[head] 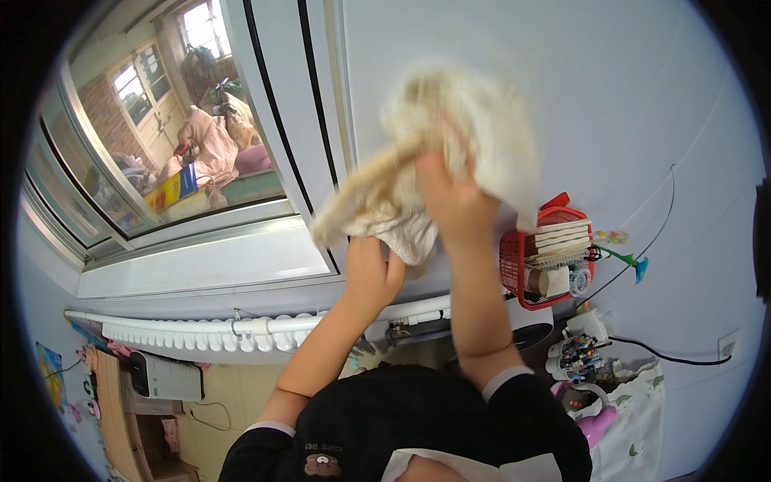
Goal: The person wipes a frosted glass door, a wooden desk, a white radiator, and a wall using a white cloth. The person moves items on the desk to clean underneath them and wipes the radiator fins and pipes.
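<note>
A cream-coloured cloth (385, 199), towel-like and stained yellowish in places, hangs in front of the wall beside the window frame. My right hand (458, 193) is raised and grips its upper part, which is blurred. Lower and to the left, my left hand (370, 271) holds the cloth's lower edge, some fingers hidden behind the fabric. The window frame (295, 108) stands just left of the cloth.
A white radiator (211, 337) with a pipe runs below the windowsill (205, 259). To the right hangs a red plastic basket (512, 262) of notebooks. Pens (575, 355), a pink lamp (597, 425) and a black cable (656, 355) are lower right.
</note>
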Demonstrator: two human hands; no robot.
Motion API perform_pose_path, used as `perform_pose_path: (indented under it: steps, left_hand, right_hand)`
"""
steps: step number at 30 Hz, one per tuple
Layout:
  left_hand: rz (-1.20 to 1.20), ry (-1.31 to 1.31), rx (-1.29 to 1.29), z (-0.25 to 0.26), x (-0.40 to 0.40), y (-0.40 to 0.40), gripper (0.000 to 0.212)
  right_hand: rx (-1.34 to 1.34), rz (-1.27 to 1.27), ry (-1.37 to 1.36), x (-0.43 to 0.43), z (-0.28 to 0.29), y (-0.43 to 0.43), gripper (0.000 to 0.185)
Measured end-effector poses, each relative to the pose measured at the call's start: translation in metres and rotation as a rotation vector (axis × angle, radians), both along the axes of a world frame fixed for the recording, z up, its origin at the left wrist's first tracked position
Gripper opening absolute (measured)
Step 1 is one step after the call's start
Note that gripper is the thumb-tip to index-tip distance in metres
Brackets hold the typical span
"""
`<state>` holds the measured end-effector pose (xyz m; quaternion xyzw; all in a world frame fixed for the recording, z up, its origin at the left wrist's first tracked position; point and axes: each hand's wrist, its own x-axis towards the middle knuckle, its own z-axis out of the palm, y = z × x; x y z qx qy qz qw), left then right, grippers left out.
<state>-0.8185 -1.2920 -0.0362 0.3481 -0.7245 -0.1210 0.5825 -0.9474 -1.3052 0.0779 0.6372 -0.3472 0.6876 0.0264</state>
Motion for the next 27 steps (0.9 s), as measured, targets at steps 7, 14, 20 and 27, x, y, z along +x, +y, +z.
perform_pose_path:
  steps: [7, 14, 20, 27]
  left_hand:
    - [-0.336, 0.232, 0.174, -0.007, -0.035, 0.005, 0.053]
    - [-0.082, 0.031, -0.216, 0.010, -0.042, 0.021, 0.050]
    - [0.045, 0.590, 0.119, 0.054, -0.032, 0.002, 0.037]
    - [-0.596, 0.368, 0.391, 0.009, -0.035, -0.004, 0.040]
  right_hand:
    - [0.169, 0.421, -0.260, -0.016, -0.113, 0.046, 0.038]
    - [0.315, 0.969, -0.366, -0.055, -0.101, 0.056, 0.056]
    - [-0.177, 0.297, -0.013, -0.028, -0.111, 0.051, 0.099]
    - [-0.221, -0.046, -0.010, -0.001, -0.154, 0.027, 0.081]
